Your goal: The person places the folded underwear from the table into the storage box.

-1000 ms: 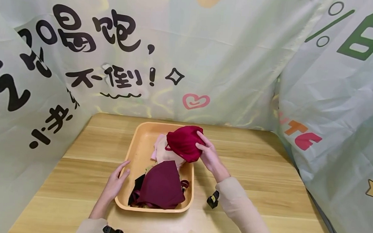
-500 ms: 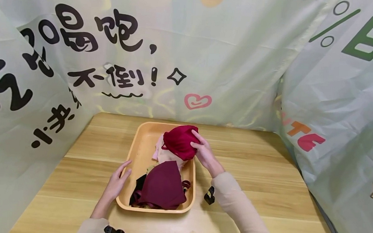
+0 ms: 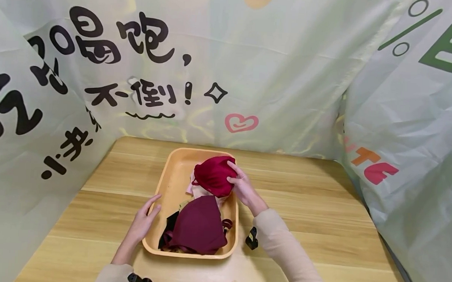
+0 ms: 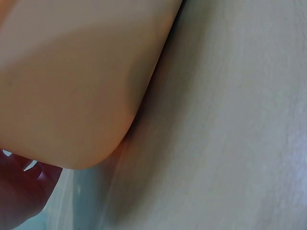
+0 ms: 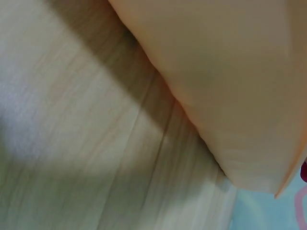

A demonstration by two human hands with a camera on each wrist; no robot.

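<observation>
A red bra [image 3: 214,176], folded cup over cup, lies over the upper right part of an orange plastic tray [image 3: 175,168]. My right hand [image 3: 244,190] holds it by its right side, fingers spread over the cup. In the right wrist view only a sliver of red cloth [image 5: 304,171] shows past the tray's wall. At the tray's left rim rests my left hand [image 3: 143,221], thumb and forefinger apart; the left wrist view catches part of that hand [image 4: 21,191] at the tray's edge. Nearer me in the tray is a plum bra [image 3: 199,224].
Pale pink cloth [image 3: 201,192] and black cloth [image 3: 169,224] lie beneath the bras. The tray stands on a wooden table [image 3: 292,194], enclosed by a printed fabric curtain [image 3: 289,76]. Black wrist cameras [image 3: 252,239] hang by both sleeves.
My right hand has moved left and slightly down with the red bra, which now lies lower and further inside the tray. The left hand stays at the rim.
</observation>
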